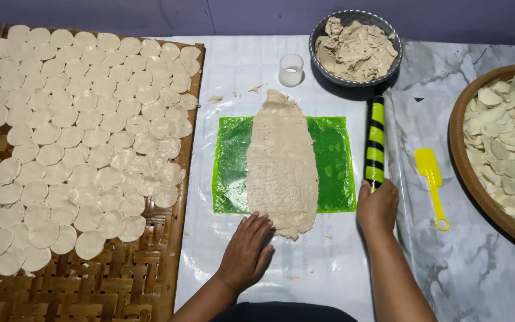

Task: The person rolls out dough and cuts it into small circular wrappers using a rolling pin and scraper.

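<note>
Dough sheet (282, 164) rolled flat on green mat (335, 161), uncut (1 tray (180, 179) already full of discs (84, 137)); my left hand (247, 250) presses flat, open, right hand (378, 206) grips rolling pin (375, 143).

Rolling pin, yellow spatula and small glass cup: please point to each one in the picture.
rolling pin (375, 138), head view, on the middle of its green and black striped barrel.
yellow spatula (427, 162), head view, on its flat blade.
small glass cup (291, 70), head view, on its side wall.

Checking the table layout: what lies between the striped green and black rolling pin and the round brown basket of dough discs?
In the head view, a yellow plastic spatula lies on the marble-patterned surface between rolling pin and basket.
</note>
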